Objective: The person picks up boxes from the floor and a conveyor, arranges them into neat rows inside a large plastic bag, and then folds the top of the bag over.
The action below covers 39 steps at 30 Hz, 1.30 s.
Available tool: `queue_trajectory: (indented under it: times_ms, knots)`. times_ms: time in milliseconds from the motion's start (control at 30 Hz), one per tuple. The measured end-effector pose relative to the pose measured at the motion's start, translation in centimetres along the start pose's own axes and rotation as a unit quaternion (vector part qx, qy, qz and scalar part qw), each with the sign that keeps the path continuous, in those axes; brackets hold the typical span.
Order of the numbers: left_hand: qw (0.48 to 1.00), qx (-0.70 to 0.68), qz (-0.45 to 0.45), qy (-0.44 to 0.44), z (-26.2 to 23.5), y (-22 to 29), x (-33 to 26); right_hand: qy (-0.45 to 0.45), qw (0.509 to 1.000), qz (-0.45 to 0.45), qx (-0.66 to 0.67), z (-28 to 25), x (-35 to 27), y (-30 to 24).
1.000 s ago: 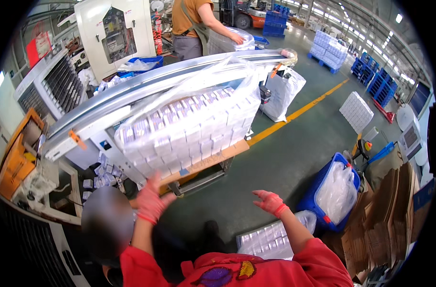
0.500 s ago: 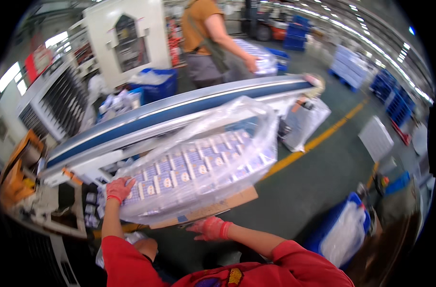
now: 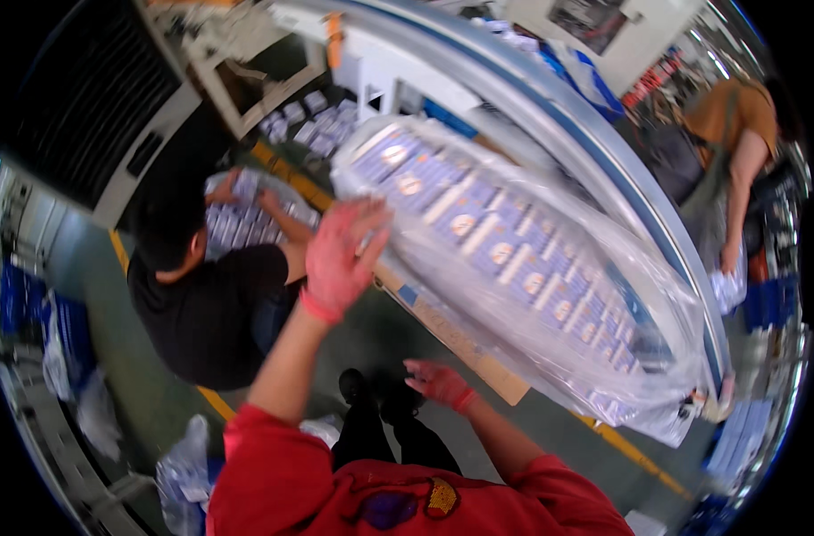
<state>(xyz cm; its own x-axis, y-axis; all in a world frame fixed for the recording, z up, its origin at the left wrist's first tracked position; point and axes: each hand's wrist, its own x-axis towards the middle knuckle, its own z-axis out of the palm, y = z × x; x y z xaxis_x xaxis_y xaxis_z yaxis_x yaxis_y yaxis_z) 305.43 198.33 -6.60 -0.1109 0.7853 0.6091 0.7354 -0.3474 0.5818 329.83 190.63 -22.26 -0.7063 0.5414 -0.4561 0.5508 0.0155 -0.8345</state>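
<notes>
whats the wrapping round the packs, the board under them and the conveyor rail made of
The wrapping looks like thin, clear plastic film, glossy: it creases, catches light and shows the packs through it. The board seems matte brown, perhaps cardboard or wood; blur hides any grain. The conveyor rail appears to be smooth metal, judging by its silvery sheen.

Motion blur, fisheye-bent edges, glare on plastic film (image 3: pixel 425 268)

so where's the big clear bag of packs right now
In the head view, the clear bag sits right of centre beside the conveyor, near the left hand.
</notes>
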Motion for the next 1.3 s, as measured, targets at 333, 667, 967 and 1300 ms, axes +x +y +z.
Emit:
queue_trajectory:
  times_ms: [333, 667, 967, 1300]
  knots:
    - [0.791, -0.245, -0.492, -0.269, 6.5, 1.1, -38.4, -0.273, 0.903, 0.184, -0.276, 8.9, 2.1, 17.1]
    - [0.797, -0.113, -0.585, -0.1, 15.4, -20.4, -51.8, 0.223, 0.905, 0.241, -0.272, 2.7, 26.5, 40.2]
    - [0.848, -0.048, -0.461, -0.257, 26.9, -30.8, -56.4, 0.143, 0.853, 0.233, -0.444, -12.1, 43.7, 42.3]
    - [0.776, -0.176, -0.524, -0.304, 33.7, -29.7, -45.3, 0.156, 0.953, 0.167, -0.2, -11.5, 44.2, 49.4]
